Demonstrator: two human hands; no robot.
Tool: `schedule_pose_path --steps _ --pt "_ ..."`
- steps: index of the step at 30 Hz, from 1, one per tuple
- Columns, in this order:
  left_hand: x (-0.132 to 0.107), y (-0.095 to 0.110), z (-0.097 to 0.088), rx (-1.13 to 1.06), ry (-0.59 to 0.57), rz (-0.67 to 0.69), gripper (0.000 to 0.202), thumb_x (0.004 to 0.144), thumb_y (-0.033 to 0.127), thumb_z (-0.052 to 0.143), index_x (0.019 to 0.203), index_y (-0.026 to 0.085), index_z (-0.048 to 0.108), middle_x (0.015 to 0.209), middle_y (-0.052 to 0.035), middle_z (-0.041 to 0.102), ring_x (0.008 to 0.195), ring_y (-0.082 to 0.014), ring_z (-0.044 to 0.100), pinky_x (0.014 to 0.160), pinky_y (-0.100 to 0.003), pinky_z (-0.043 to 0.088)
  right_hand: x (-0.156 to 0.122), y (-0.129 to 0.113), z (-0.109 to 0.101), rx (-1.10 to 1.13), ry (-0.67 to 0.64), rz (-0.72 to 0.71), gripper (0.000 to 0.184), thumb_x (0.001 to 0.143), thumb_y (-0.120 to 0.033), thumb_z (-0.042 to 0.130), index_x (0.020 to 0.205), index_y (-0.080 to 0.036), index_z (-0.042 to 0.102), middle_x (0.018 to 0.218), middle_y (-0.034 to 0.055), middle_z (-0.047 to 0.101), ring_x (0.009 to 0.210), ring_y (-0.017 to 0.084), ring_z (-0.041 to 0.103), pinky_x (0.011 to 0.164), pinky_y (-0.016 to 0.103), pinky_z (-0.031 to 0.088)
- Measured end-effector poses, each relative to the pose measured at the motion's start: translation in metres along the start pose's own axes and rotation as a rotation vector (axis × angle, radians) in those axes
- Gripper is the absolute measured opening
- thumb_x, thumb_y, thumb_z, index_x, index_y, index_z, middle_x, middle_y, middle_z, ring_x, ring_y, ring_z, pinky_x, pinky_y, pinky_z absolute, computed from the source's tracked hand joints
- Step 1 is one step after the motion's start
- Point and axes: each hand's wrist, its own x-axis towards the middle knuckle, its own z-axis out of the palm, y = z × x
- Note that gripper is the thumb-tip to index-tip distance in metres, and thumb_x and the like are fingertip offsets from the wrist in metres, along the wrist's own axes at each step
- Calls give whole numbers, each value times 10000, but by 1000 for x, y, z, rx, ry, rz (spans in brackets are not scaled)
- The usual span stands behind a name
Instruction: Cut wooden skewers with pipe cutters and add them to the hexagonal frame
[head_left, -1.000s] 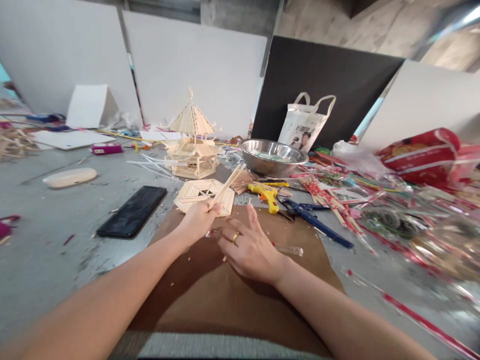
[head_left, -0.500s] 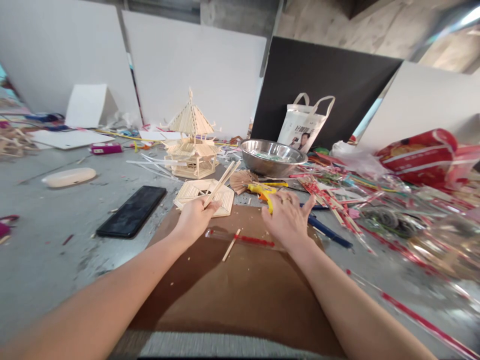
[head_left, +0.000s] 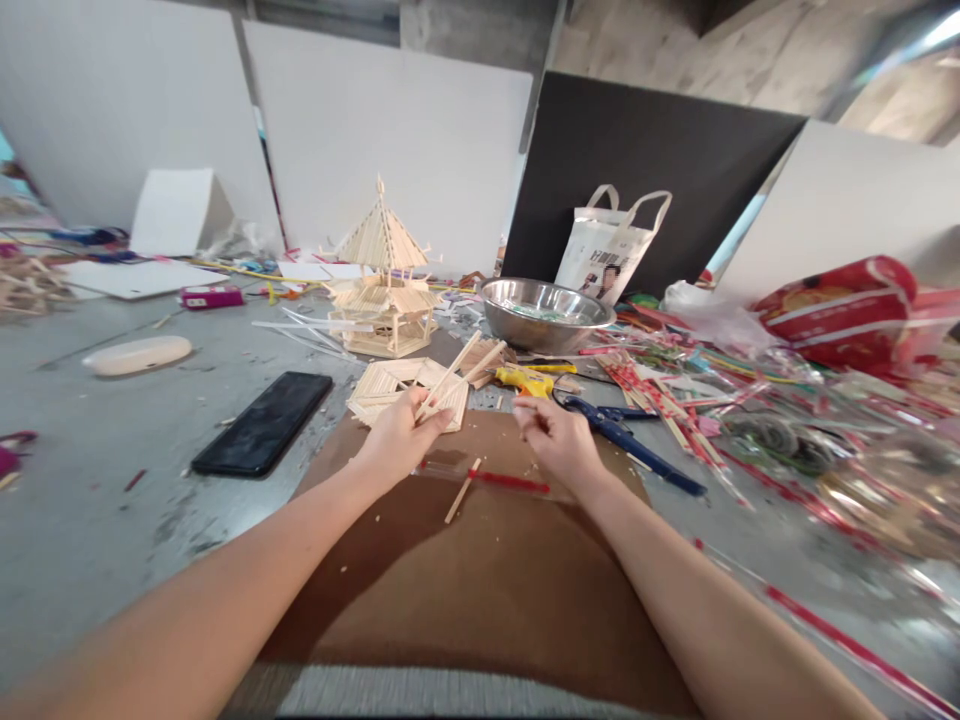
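Note:
My left hand [head_left: 405, 430] is closed around several thin wooden sticks [head_left: 457, 370], which slant up from its fingers. Just behind it lies a flat hexagonal panel [head_left: 367, 392] made of wooden sticks, partly covered by the hand. Over the far right of the brown board [head_left: 480, 590], my right hand [head_left: 556, 440] has its fingers curled in; whether anything is in them is hidden. A yellow-handled tool [head_left: 525, 380] lies just beyond it, and a dark blue-handled tool [head_left: 637, 440] lies to its right. A single stick [head_left: 463, 490] crosses a clear ruler with red marks [head_left: 510, 482] on the board.
A wooden-stick pagoda model [head_left: 384, 280] stands behind the panel, left of a metal bowl [head_left: 547, 312]. A black phone [head_left: 262, 422] and a white oval case [head_left: 139, 355] lie left. Red-and-white strips [head_left: 660, 400] and plastic scraps clutter the right side.
My right hand has drawn back slightly from the yellow-handled tool, its spread fingers now curled. My left hand has shifted slightly right, and its sticks now fan apart.

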Motion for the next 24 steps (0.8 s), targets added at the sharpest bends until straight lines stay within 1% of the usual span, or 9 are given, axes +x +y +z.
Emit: schedule_pose_path --steps 2,4,6,9,12,16,18,21,24 --pt "-3 3 2 -43 -90 84 324 766 434 349 742 142 484 573 26 439 535 -102 413 526 -214 329 -5 -9 7 181 -56 -11 317 759 -372 423 966 -176 561 647 19 599 549 115 540 551 233 434" --pt "-6 7 3 -56 -208 123 361 788 426 303 732 133 507 578 15 450 548 -106 410 529 -215 335 -10 -19 12 372 -107 -13 313 749 -375 448 959 -175 564 721 23 600 519 88 512 514 212 424" --pt "-9 11 3 -72 -335 157 357 795 402 301 789 129 532 634 -3 500 594 -117 437 561 -218 356 -14 -29 14 546 -182 4 278 734 -372 477 887 -168 588 792 30 595 491 65 481 475 198 409" --pt "-13 16 4 -134 -478 259 308 801 351 318 877 146 535 790 -24 558 719 -134 483 659 -221 376 -18 -40 13 763 -290 92 257 717 -366 505 840 -160 595 682 4 580 447 55 451 423 186 382" --pt "-13 16 4 -158 -503 292 309 811 344 301 857 156 542 835 -20 571 766 -134 494 698 -216 372 -16 -40 12 889 -254 179 232 691 -366 538 751 -148 590 567 -22 542 422 56 458 412 184 381" --pt "-9 10 4 -73 -451 128 355 802 383 301 819 135 554 704 -18 574 596 -107 480 586 -206 376 -8 -28 10 1013 -65 299 245 666 -381 565 727 -144 568 564 -27 542 386 52 464 390 184 374" --pt "-8 8 3 -80 -488 37 372 797 399 297 814 129 552 656 -10 569 474 -79 429 488 -191 349 -5 -23 9 1040 -12 343 247 662 -379 571 720 -140 566 550 -30 537 379 48 458 386 180 373" --pt "-9 10 2 -117 -553 -4 356 773 413 344 731 130 556 621 4 555 429 -63 393 438 -178 309 -4 -22 8 1042 -13 350 244 663 -380 572 711 -140 562 541 -33 534 372 46 457 381 177 368" --pt "-10 12 1 -137 -580 8 322 729 413 435 661 125 565 525 34 462 455 -62 362 446 -174 272 -5 -26 7 1038 -59 329 241 669 -388 563 692 -148 547 553 -34 540 365 46 461 378 180 363"
